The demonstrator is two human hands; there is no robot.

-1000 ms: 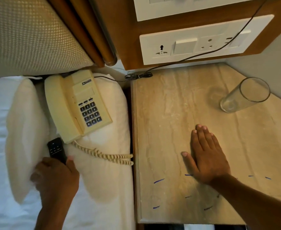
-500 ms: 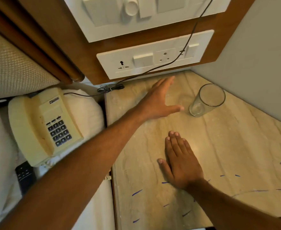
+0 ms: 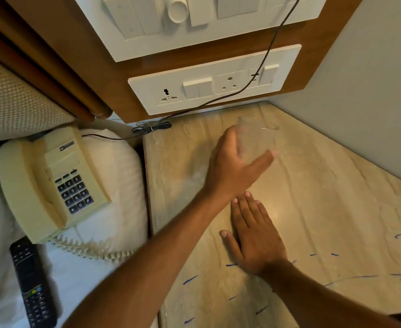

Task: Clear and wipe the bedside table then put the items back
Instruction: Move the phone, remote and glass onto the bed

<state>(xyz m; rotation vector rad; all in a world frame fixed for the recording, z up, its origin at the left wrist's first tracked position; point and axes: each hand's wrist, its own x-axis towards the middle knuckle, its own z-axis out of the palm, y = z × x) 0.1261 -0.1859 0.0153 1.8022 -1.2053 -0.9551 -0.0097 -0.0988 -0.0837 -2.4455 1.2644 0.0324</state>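
The desk (image 3: 336, 209) is now nearly cleared, its last item, the drinking glass (image 3: 251, 138), having just been gripped by the left hand (image 3: 232, 166) near the back, while the right hand (image 3: 254, 237) is kept flat, holding nothing.

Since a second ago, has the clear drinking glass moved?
Yes. The clear drinking glass, now blurred in the left hand, has shifted left, away from the grey side wall.

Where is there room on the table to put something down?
The beige marble tabletop is bare to the right of both hands, toward the grey wall. It is also bare along its left edge, beside the white pillow. The middle is crowded: the left hand grips the blurred clear glass, and the right hand lies flat.
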